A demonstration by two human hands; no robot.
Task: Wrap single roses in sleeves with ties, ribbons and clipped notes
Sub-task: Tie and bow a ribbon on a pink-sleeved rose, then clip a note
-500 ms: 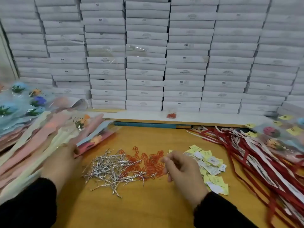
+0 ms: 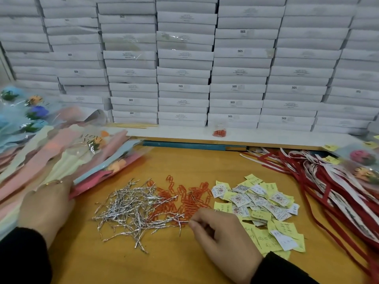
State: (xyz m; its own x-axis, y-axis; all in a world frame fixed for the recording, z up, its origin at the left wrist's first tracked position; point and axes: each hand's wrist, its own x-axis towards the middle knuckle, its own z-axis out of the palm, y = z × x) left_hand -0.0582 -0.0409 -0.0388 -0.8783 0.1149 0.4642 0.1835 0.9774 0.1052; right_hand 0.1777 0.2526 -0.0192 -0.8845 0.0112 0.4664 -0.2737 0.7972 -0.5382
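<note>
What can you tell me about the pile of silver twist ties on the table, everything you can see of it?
The silver twist ties form a loose, tangled heap of thin, crinkled, shiny foil-like strips lying flat on the wooden table. A few strays stick out toward the near edge. The heap's right side overlaps the orange paper clips. The right hand pinches a tie at the heap's right edge with curled fingers; the left hand rests apart, on the sleeved roses.

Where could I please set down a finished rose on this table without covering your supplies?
Bare wood lies along the near edge between the left hand and right hand, below the silver ties, and behind the orange clips up to the blue strip. The sleeve stack, notes and ribbons crowd the sides.
</note>
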